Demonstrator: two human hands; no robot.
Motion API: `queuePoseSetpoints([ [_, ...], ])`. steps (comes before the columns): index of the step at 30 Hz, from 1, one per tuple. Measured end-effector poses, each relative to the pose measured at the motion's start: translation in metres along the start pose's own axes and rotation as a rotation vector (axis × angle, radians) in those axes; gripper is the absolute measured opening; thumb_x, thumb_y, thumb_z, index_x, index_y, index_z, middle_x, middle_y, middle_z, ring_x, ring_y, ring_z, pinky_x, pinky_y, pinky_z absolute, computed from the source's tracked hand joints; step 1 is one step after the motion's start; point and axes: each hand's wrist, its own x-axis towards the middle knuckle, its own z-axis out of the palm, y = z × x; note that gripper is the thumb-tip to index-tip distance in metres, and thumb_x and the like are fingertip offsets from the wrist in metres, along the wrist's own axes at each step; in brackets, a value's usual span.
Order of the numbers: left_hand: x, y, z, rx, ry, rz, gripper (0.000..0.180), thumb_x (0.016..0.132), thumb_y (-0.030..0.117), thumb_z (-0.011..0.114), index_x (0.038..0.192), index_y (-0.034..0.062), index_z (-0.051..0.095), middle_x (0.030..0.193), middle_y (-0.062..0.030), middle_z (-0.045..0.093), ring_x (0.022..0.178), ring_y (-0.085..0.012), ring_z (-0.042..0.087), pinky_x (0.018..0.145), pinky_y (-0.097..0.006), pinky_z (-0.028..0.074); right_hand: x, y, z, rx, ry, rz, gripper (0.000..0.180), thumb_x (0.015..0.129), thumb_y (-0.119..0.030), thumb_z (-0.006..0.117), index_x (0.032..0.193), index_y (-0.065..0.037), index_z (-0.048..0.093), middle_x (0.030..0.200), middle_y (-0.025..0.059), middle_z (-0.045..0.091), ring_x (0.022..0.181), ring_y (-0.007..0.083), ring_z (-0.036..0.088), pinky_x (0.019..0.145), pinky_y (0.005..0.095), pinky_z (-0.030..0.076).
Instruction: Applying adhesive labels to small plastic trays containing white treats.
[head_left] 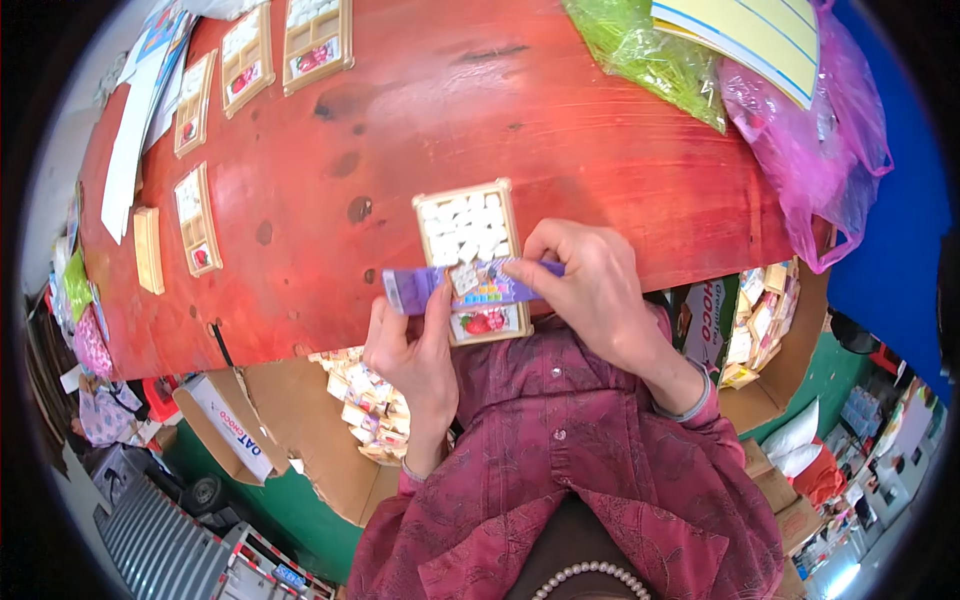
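Observation:
Near the table's front edge, a small cream-coloured tray (509, 212) holds white pieces (462, 220) in its far section. Its near section shows a strawberry picture (488, 322). A purple printed strip (408, 290) lies across the tray's middle, with my hands at either side. My left hand (415, 350) pinches it between thumb and fingers near its left part. At the strip's right end, my right hand (595, 285) grips it with thumb and bent finger. What lies under the strip is hidden.
Several similar trays (199, 220) stand on the red table (430, 110) at the left, beside paper sheets (125, 165). Green (650, 60) and pink plastic bags (800, 150) lie at the far right. Below the edge, cardboard boxes (290, 420) hold many small packed pieces (375, 410).

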Motion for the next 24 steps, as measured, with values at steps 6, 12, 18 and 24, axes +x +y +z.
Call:
queuePoseSetpoints([
  [6,-0.044,-0.017,-0.024,-0.113,0.148,-0.185,0.014,0.075,-0.004,0.068,0.088,-0.0013,0.066,0.082,-0.0052,0.064,0.071,-0.0099,0.059,0.066,-0.023,0.046,-0.013,-0.012,0.019,-0.050,-0.167,-0.088,0.022,0.073,-0.018,0.070,0.070,-0.002,0.056,0.067,0.0106,0.059,0.061,0.0276,0.059,0.053,0.0374,0.043],
  [12,-0.051,-0.023,-0.025,-0.608,0.204,-0.511,0.014,0.079,-0.004,0.064,0.093,-0.0034,0.063,0.088,-0.0092,0.066,0.078,-0.0128,0.061,0.073,-0.026,0.049,-0.014,-0.011,0.023,-0.035,-0.167,-0.134,0.022,0.073,-0.019,0.070,0.070,-0.002,0.056,0.067,0.0109,0.059,0.060,0.0282,0.059,0.052,0.0375,0.043],
  [18,-0.050,-0.023,-0.029,-0.879,0.127,-0.593,0.019,0.079,-0.007,0.062,0.097,-0.0030,0.061,0.093,-0.0115,0.065,0.083,-0.0166,0.063,0.080,-0.030,0.050,-0.010,-0.010,0.020,-0.013,-0.199,-0.156,0.020,0.072,-0.015,0.071,0.072,0.000,0.058,0.068,0.0126,0.059,0.059,0.0255,0.059,0.052,0.0345,0.044],
  [24,-0.041,-0.008,-0.041,-0.981,0.117,-0.493,0.023,0.075,-0.009,0.062,0.097,-0.0017,0.061,0.094,-0.0101,0.066,0.084,-0.0164,0.063,0.081,-0.030,0.050,-0.010,-0.013,0.010,0.339,-0.245,-0.181,0.024,0.066,-0.009,0.076,0.082,0.000,0.061,0.067,0.0078,0.060,0.059,0.0164,0.059,0.055,0.0265,0.045],
])
